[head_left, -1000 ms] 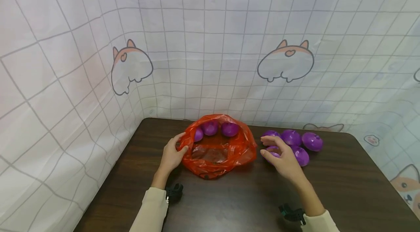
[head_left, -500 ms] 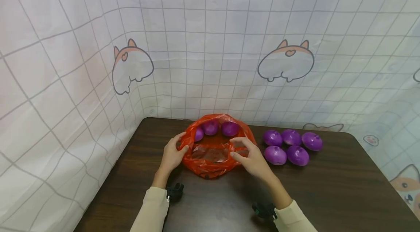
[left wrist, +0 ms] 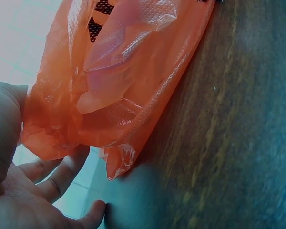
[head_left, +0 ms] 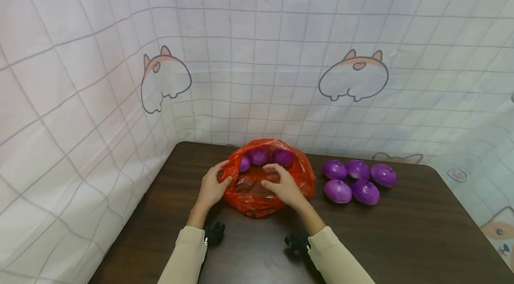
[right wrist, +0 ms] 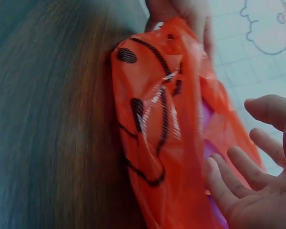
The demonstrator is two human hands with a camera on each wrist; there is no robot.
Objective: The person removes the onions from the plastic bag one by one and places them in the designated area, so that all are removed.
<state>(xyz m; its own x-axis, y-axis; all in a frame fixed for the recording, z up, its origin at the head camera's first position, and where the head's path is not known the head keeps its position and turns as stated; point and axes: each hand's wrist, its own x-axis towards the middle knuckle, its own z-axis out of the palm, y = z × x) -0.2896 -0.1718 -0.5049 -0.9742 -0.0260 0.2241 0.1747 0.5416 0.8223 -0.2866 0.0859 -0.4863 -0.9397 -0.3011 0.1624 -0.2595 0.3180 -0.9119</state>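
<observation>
In the head view, an orange-red plastic bag sits on the table with its mouth held wide. Inside, along its far side, lie 3 glossy purple onions. My left hand grips the bag's left rim, thumb on one side of the film and fingers on the other, as the left wrist view shows. Over the bag's mouth is my right hand, fingers spread in a loose curve with nothing between them. The right wrist view has its fingertips close to the bag's rim; whether they touch cannot be told.
Several more purple onions stand in two rows on the dark wooden table, right of the bag. A white grid-patterned cloth hangs behind the table and along its left side.
My right hand has moved left from beside the loose onions to over the bag's mouth, its fingers empty. My left hand keeps its grip on the rim.
</observation>
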